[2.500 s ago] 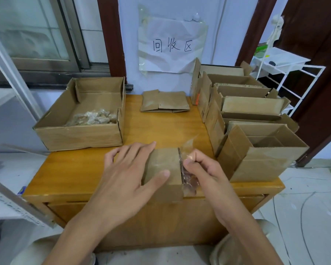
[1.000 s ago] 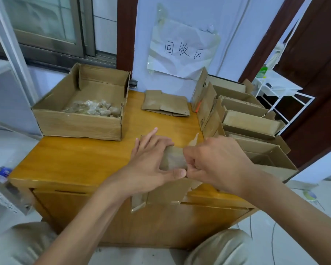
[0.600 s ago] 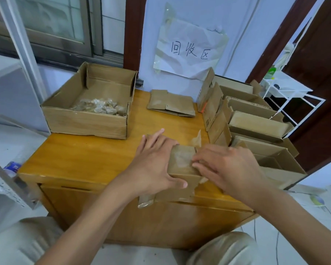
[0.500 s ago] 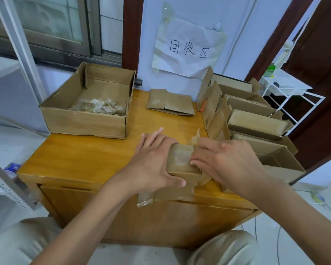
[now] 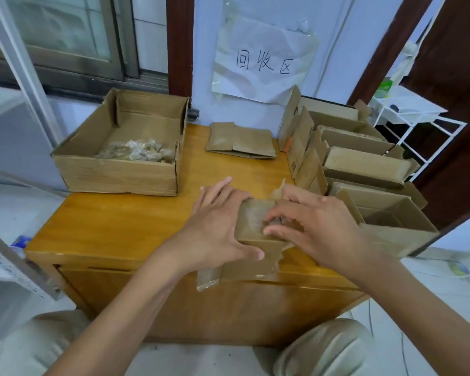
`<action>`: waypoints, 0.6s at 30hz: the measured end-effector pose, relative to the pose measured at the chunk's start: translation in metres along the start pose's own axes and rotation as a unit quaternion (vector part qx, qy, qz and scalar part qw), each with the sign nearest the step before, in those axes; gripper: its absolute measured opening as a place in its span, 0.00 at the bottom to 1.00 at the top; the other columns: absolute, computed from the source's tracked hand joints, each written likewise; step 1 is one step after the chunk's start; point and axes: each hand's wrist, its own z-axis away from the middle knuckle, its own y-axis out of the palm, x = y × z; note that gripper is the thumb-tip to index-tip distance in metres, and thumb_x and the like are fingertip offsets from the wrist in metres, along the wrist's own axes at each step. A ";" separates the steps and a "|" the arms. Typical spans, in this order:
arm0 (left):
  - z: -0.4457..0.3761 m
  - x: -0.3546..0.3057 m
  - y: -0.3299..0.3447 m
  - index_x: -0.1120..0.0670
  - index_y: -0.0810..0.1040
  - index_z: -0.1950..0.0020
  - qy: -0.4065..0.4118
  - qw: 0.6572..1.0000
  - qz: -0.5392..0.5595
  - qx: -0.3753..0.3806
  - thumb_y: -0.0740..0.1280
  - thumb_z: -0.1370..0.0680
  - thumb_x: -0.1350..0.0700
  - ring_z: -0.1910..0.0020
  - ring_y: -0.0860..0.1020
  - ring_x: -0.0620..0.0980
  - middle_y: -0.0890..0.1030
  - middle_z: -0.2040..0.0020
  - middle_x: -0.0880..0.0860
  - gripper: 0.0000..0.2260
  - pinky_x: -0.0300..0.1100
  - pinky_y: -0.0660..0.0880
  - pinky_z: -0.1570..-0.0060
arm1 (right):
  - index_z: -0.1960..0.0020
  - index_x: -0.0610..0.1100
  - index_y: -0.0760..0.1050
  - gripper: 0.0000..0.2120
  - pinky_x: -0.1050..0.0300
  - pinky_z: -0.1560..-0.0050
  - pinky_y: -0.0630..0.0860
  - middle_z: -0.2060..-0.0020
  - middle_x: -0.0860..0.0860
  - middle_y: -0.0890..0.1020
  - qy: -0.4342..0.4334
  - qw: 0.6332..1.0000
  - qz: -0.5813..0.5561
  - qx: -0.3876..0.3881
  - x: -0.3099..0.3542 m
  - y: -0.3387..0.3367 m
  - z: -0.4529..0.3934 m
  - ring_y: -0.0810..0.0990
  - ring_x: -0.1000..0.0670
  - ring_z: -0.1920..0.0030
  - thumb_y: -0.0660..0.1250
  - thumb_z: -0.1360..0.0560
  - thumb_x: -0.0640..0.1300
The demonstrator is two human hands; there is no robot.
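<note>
A small brown cardboard box (image 5: 251, 221) sits at the front edge of the wooden table (image 5: 120, 226), its lower flap hanging over the edge. My left hand (image 5: 217, 226) grips its left side, thumb across the front face and fingers over the far edge. My right hand (image 5: 318, 226) lies on the top with fingers curled, fingertips pinching clear tape (image 5: 276, 222) stuck there. One loose end of tape (image 5: 278, 191) sticks up behind the box. Another strip of tape (image 5: 206, 278) dangles below the table edge.
A large open carton (image 5: 114, 175) at back left holds wads of crumpled tape (image 5: 136, 151). Flattened cardboard (image 5: 240, 142) lies at the back centre. A row of open boxes (image 5: 364, 164) fills the right side, the nearest open box (image 5: 391, 221) touching my right wrist. A white rack (image 5: 418, 115) stands beyond.
My right hand has gone from pulling tape at the box's right side to picking at its top. The box has been turned, and a tape strip now hangs below it.
</note>
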 end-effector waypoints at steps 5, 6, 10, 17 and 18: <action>0.002 -0.004 -0.001 0.47 0.61 0.22 -0.001 1.000 -0.009 0.002 0.74 0.31 0.30 0.20 0.37 0.38 0.62 0.24 0.43 0.45 0.51 0.34 0.20 | 0.53 0.50 0.83 0.15 0.52 0.73 0.75 0.59 0.59 0.74 -0.021 0.998 0.034 -0.040 0.000 0.007 -0.007 0.74 0.55 0.69 0.63 0.18 0.57; 0.002 -0.004 -0.001 0.47 0.60 0.22 -0.001 1.000 -0.011 0.002 0.74 0.31 0.30 0.20 0.37 0.37 0.61 0.24 0.43 0.45 0.50 0.34 0.21 | 0.55 0.50 0.83 0.14 0.53 0.72 0.75 0.61 0.60 0.72 0.000 0.998 0.009 -0.061 -0.002 0.008 -0.008 0.74 0.55 0.69 0.65 0.19 0.56; 0.002 -0.004 0.000 0.46 0.61 0.23 -0.003 1.000 -0.012 -0.003 0.74 0.31 0.30 0.21 0.37 0.37 0.61 0.24 0.43 0.44 0.49 0.33 0.22 | 0.62 0.47 0.81 0.10 0.54 0.63 0.74 0.68 0.53 0.73 0.180 0.956 -0.195 -0.127 -0.001 0.016 -0.001 0.73 0.55 0.66 0.74 0.22 0.45; 0.005 -0.007 -0.001 0.47 0.60 0.22 -0.007 1.000 -0.013 -0.006 0.74 0.31 0.31 0.21 0.37 0.36 0.59 0.23 0.44 0.45 0.48 0.34 0.21 | 0.47 0.58 0.83 0.20 0.60 0.63 0.72 0.58 0.59 0.74 0.194 0.975 -0.102 -0.024 0.009 0.002 0.005 0.75 0.58 0.59 0.67 0.27 0.71; 0.005 -0.008 -0.001 0.47 0.60 0.22 -0.008 1.000 -0.015 -0.005 0.74 0.31 0.30 0.21 0.37 0.36 0.59 0.23 0.44 0.45 0.48 0.34 0.21 | 0.45 0.59 0.83 0.22 0.57 0.62 0.75 0.57 0.60 0.73 0.177 0.982 -0.069 -0.011 0.010 0.004 0.003 0.76 0.58 0.58 0.66 0.28 0.73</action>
